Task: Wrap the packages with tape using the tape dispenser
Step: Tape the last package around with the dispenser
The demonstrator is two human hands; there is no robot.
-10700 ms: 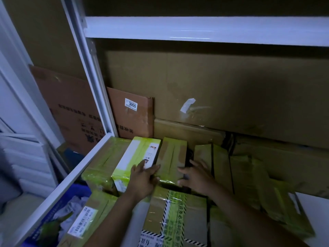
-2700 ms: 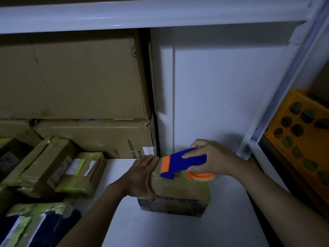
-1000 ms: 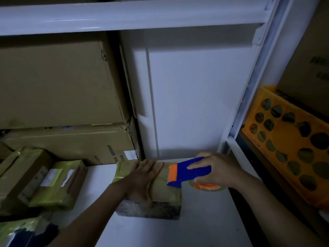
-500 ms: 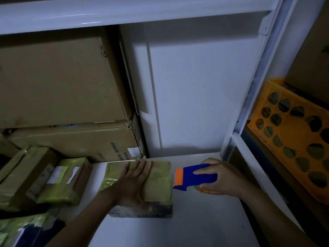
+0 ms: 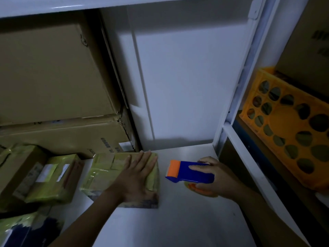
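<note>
A cardboard package (image 5: 105, 173) wrapped in yellowish tape lies on the white shelf (image 5: 178, 225). My left hand (image 5: 137, 177) presses flat on its top, fingers straight and spread toward the back. Just right of the package, my right hand (image 5: 215, 180) grips a blue tape dispenser (image 5: 192, 172) with an orange front edge pointing at the package. A small gap separates the dispenser from the package. The orange tape roll core (image 5: 197, 190) shows under my right hand.
Several taped packages (image 5: 51, 177) lie at the left. Large cardboard boxes (image 5: 53, 75) are stacked behind them. A white wall panel (image 5: 187, 82) closes the back. An orange perforated crate (image 5: 292, 125) stands beyond the shelf post (image 5: 231, 111) at the right.
The dispenser has come off the package's top and moved right, clear of its edge. My left hand stays flat on the package, which has shifted a little to the left.
</note>
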